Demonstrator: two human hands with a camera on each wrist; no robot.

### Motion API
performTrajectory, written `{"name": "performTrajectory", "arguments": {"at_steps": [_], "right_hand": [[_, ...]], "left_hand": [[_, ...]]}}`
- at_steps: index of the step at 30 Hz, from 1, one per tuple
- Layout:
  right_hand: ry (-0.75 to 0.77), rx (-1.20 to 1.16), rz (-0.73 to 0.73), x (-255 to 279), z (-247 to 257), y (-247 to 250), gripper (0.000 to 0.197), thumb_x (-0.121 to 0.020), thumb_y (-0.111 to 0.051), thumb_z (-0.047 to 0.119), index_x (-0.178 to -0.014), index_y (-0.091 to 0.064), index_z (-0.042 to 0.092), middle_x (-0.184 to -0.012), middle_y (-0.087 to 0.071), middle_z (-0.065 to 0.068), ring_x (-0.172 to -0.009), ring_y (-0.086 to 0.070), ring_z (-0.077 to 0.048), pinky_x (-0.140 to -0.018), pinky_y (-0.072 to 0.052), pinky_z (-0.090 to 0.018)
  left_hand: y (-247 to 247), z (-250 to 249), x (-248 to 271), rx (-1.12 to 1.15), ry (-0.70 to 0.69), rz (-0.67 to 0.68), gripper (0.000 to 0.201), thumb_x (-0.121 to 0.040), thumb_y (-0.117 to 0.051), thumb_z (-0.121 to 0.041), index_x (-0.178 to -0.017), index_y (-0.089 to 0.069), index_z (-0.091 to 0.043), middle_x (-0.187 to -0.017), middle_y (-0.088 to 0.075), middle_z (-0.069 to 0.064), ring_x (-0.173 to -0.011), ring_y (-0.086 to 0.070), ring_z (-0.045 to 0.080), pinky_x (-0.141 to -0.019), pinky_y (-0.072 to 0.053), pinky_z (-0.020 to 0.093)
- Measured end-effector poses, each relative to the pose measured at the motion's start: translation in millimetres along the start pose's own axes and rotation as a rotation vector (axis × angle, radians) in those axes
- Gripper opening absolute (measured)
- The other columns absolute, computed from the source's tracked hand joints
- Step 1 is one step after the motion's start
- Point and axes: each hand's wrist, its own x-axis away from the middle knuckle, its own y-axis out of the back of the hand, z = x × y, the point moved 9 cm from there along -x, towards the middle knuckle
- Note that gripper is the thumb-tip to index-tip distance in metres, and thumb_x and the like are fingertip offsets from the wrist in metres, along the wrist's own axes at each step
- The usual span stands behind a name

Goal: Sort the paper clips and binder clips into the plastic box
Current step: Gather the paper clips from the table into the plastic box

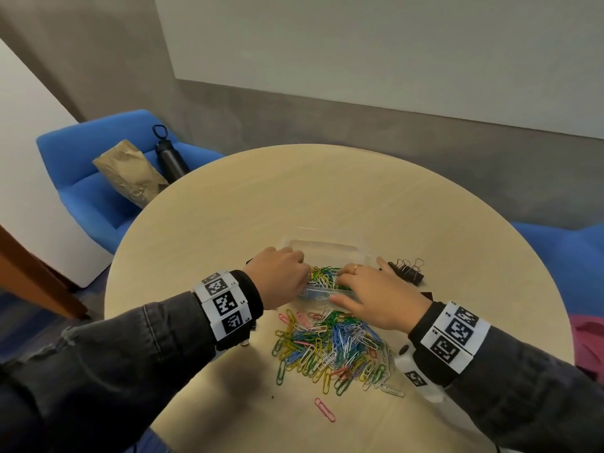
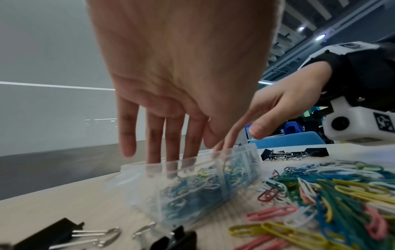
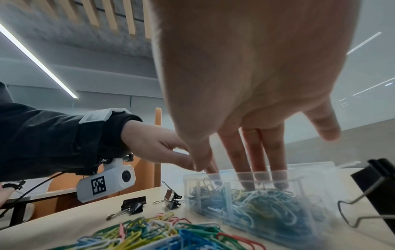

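A clear plastic box (image 1: 327, 248) with dividers stands mid-table, and coloured paper clips (image 1: 323, 276) lie in its near part. My left hand (image 1: 287, 273) reaches in from the left, its straight fingers (image 2: 153, 145) dipping over the rim of the box (image 2: 192, 187). My right hand (image 1: 366, 289) comes from the right, with its fingertips (image 3: 250, 179) pressing on the clips inside the box (image 3: 267, 208). A loose pile of paper clips (image 1: 333, 348) lies just in front. Black binder clips (image 1: 408, 271) sit right of the box, with others (image 2: 64, 235) on its left.
The round wooden table (image 1: 228, 207) carries everything. A single pink clip (image 1: 324, 409) lies near its front edge. Beyond the far left edge a blue chair (image 1: 81, 165) holds a paper bag (image 1: 130, 171) and a black bottle (image 1: 170, 155). A blue seat (image 1: 572, 250) is at the right.
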Motion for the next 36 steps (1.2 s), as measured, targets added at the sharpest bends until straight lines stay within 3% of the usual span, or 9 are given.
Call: {"name": "performTrajectory", "arguments": {"at_steps": [5,10,13,18,20,23,28,32,36], "right_hand": [[0.057,-0.106,-0.113,11,4,11,0.048,-0.095,-0.043,0.048,-0.132,-0.053,0.018,-0.141,-0.047,0.002,-0.124,-0.049,-0.015,-0.109,-0.034,-0.039],[0.178,-0.211,-0.169,36,20,20,0.034,-0.096,-0.046,0.04,-0.124,-0.057,0.024,-0.119,-0.057,0.009,-0.102,-0.053,-0.004,-0.084,-0.041,-0.016],[0.185,-0.2,-0.103,48,22,8,0.035,-0.096,-0.047,0.041,-0.126,-0.055,0.027,-0.12,-0.059,0.009,-0.104,-0.053,-0.003,-0.092,-0.043,-0.019],[0.158,-0.142,0.11,54,21,-24,0.069,-0.092,-0.052,0.046,-0.15,-0.021,0.025,-0.151,-0.035,0.006,-0.135,-0.033,-0.008,-0.11,-0.028,-0.022],[0.181,-0.151,0.109,55,27,-24,0.07,-0.092,-0.052,0.046,-0.151,-0.021,0.025,-0.152,-0.033,0.007,-0.136,-0.03,-0.007,-0.109,-0.024,-0.019],[0.21,-0.229,0.124,56,29,-22,0.062,-0.09,-0.053,0.05,-0.145,-0.036,0.027,-0.147,-0.044,0.008,-0.131,-0.039,-0.005,-0.11,-0.033,-0.024],[0.116,-0.226,0.068,67,2,-12,0.056,-0.089,-0.056,0.049,-0.141,-0.04,0.032,-0.142,-0.046,0.014,-0.128,-0.041,-0.001,-0.108,-0.03,-0.02],[-0.013,-0.217,0.138,79,-17,-23,0.078,-0.08,-0.068,0.045,-0.145,-0.027,0.033,-0.121,-0.042,0.014,-0.103,-0.042,-0.002,-0.088,-0.036,-0.016],[-0.07,-0.248,0.212,80,-17,-36,0.1,-0.068,-0.079,0.043,-0.148,-0.021,0.03,-0.112,-0.029,0.014,-0.104,-0.044,-0.007,-0.085,-0.039,-0.017]], "left_hand": [[-11,5,2,0.215,0.048,0.097,0.048,-0.1,-0.027,-0.046,-0.13,-0.05,-0.017,-0.123,-0.057,0.006,-0.107,-0.058,0.026,-0.089,-0.049,0.041],[26,-6,21,0.312,-0.017,-0.17,0.041,-0.1,-0.035,-0.04,-0.133,-0.046,-0.019,-0.129,-0.05,0.001,-0.109,-0.054,0.02,-0.09,-0.049,0.037],[37,-23,40,0.496,-0.139,-0.215,0.028,-0.1,-0.04,-0.031,-0.123,-0.052,-0.021,-0.119,-0.053,-0.004,-0.1,-0.055,0.012,-0.087,-0.048,0.03],[-5,-53,52,0.536,-0.179,0.11,0.052,-0.098,-0.045,-0.033,-0.146,-0.03,-0.019,-0.143,-0.033,0.001,-0.127,-0.038,0.014,-0.108,-0.035,0.027],[-24,-58,54,0.524,-0.137,0.225,0.065,-0.097,-0.044,-0.04,-0.151,-0.015,-0.018,-0.152,-0.021,0.0,-0.136,-0.027,0.017,-0.114,-0.028,0.03],[-26,-61,54,0.578,-0.148,0.24,0.066,-0.096,-0.046,-0.043,-0.151,-0.019,-0.017,-0.151,-0.023,-0.001,-0.138,-0.024,0.015,-0.116,-0.024,0.027],[-14,-36,63,0.519,-0.042,0.091,0.064,-0.094,-0.049,-0.044,-0.149,-0.025,-0.021,-0.147,-0.028,-0.002,-0.132,-0.028,0.012,-0.11,-0.03,0.023],[-23,-25,79,0.5,0.089,0.132,0.065,-0.092,-0.053,-0.044,-0.145,-0.029,-0.016,-0.144,-0.028,-0.001,-0.129,-0.03,0.014,-0.108,-0.035,0.025],[-30,-25,85,0.491,0.167,0.169,0.07,-0.09,-0.049,-0.053,-0.144,-0.027,-0.014,-0.145,-0.022,0.001,-0.129,-0.03,0.015,-0.108,-0.034,0.024]]}}
